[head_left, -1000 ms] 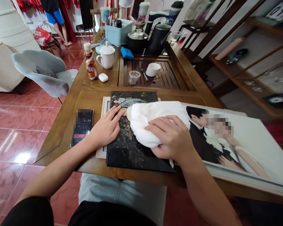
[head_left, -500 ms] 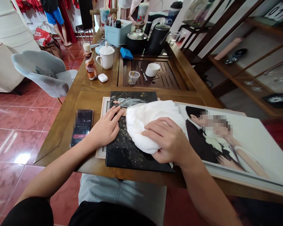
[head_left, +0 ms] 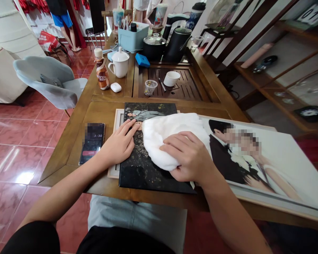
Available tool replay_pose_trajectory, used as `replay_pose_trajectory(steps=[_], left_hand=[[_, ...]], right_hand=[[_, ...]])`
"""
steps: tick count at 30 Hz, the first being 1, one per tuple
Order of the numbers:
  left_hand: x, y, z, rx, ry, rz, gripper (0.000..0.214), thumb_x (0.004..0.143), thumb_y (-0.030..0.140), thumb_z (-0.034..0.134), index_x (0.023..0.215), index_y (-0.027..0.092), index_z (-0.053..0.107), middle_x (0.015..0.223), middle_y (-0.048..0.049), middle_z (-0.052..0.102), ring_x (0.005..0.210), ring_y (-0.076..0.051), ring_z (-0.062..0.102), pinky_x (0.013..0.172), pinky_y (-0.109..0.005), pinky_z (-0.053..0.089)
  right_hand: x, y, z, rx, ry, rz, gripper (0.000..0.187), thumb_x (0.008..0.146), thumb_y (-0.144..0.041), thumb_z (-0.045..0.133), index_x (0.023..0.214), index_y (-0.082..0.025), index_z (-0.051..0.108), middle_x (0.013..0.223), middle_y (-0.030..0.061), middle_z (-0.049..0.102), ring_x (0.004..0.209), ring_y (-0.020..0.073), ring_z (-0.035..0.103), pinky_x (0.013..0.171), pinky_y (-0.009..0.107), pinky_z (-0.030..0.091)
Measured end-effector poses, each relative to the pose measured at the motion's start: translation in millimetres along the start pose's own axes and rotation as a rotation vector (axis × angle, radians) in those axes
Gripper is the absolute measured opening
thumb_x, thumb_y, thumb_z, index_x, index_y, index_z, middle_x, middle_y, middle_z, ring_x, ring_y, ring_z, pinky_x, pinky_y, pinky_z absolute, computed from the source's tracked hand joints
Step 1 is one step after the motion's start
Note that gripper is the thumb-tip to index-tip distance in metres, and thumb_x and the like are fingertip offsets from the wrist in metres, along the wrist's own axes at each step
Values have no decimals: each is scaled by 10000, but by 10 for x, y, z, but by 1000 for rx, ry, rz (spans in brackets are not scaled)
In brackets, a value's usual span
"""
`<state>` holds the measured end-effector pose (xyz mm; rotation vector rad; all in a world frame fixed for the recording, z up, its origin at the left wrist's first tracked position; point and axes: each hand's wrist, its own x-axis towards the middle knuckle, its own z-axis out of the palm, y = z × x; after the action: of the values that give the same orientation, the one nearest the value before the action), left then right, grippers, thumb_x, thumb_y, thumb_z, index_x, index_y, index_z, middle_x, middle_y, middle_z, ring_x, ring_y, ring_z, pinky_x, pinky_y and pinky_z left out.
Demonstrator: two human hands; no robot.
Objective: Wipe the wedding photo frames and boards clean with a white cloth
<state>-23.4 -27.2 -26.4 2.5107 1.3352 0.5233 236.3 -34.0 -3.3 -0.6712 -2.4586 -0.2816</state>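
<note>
Head view: the right grip (head_left: 192, 155) is clamped on a bunched white cloth (head_left: 180, 123), fingers curled over its near side, while the left grip (head_left: 120, 143) lies flat and empty on the left part of the dark photo panel (head_left: 145, 178). The cloth covers much of the panel's right part, spreading ahead of the right grip and to its left. To work well, the cloth is best smoothed under the fingers and pressed lightly and evenly, with the left grip steadying the panel without dragging on the print; its underside is hidden, so how flat it sits cannot be told. A pale frame (head_left: 112, 171) juts out from under the panel near the left grip, and a large couple picture (head_left: 222, 165) extends right of the right grip. On the wooden tabletop (head_left: 69, 155), a phone (head_left: 91, 148) lies left of the left grip; beyond both grips are a bottle (head_left: 102, 76), a lidded mug (head_left: 120, 63) and a slatted tray (head_left: 187, 92). Farther left of the grips, a grey-blue chair (head_left: 39, 76) stands on red floor tiles (head_left: 29, 141); wooden shelves (head_left: 270, 90) rise to their right.
</note>
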Motion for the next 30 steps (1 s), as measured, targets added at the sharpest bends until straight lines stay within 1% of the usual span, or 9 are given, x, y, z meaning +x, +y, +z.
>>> replay_pose_trajectory(steps=[3, 6, 9, 14, 17, 21, 24, 27, 30], left_hand=[[2, -5, 2, -2, 2, 3, 537, 1036, 207, 320, 1555, 92, 393, 1650, -197, 353, 1586, -328, 241, 1296, -549, 261], [5, -9, 9, 2, 3, 3, 540, 1038, 206, 312, 1555, 72, 388, 1651, -205, 344, 1588, -327, 234, 1299, -540, 255], [4, -10, 12, 3, 4, 2, 542, 1037, 203, 310, 1564, 94, 376, 1656, -191, 342, 1589, -320, 230, 1295, -546, 261], [1, -14, 8, 10, 1, 6, 543, 1035, 203, 315, 1557, 69, 384, 1654, -210, 340, 1586, -334, 236, 1296, -545, 259], [1, -19, 8, -1, 7, 7, 540, 1034, 202, 318, 1557, 91, 390, 1654, -205, 345, 1585, -334, 243, 1290, -559, 270], [1, -19, 9, -9, 11, 10, 540, 1035, 204, 320, 1564, 113, 385, 1651, -187, 357, 1586, -323, 243, 1292, -556, 269], [3, -15, 11, 2, 4, 10, 544, 1038, 203, 309, 1565, 88, 375, 1652, -194, 348, 1589, -323, 230, 1297, -541, 259], [3, -16, 15, 8, 3, 12, 542, 1037, 200, 310, 1560, 75, 377, 1653, -207, 342, 1588, -330, 230, 1294, -550, 263], [1, -24, 19, 0, 14, 12, 539, 1033, 200, 330, 1562, 111, 386, 1654, -191, 352, 1584, -326, 248, 1289, -559, 275]], right_hand=[[2, -2, -6, 27, 3, -21, 261, 661, -153, 507, 865, -172, 669, 883, 99, 716, 843, 250, 640, 838, 395, 443], [-4, 2, -13, -40, -17, 55, 254, 673, -156, 532, 884, -176, 672, 905, 94, 725, 840, 252, 633, 813, 391, 431], [-14, 11, -10, -89, -29, 118, 268, 662, -145, 557, 899, -176, 678, 907, 87, 722, 841, 259, 615, 801, 397, 419], [-24, 12, 1, 17, -14, 19, 290, 644, -142, 533, 887, -170, 689, 907, 99, 711, 858, 258, 613, 834, 410, 439], [-26, 4, -2, 85, -12, -27, 318, 647, -143, 527, 912, -180, 699, 923, 94, 712, 888, 255, 623, 856, 412, 444], [-18, -3, -12, 5, -20, 56, 308, 658, -147, 548, 924, -181, 700, 930, 90, 725, 866, 255, 631, 829, 404, 436], [-7, -4, -14, -69, -25, 103, 290, 660, -146, 551, 911, -172, 693, 914, 95, 732, 839, 256, 635, 803, 398, 436], [-10, 0, -11, -16, -10, 46, 291, 661, -149, 532, 904, -173, 690, 914, 100, 729, 849, 255, 641, 822, 402, 451], [-24, 4, -7, 87, -9, -33, 324, 660, -153, 520, 929, -182, 699, 934, 96, 723, 887, 255, 640, 856, 417, 455]])
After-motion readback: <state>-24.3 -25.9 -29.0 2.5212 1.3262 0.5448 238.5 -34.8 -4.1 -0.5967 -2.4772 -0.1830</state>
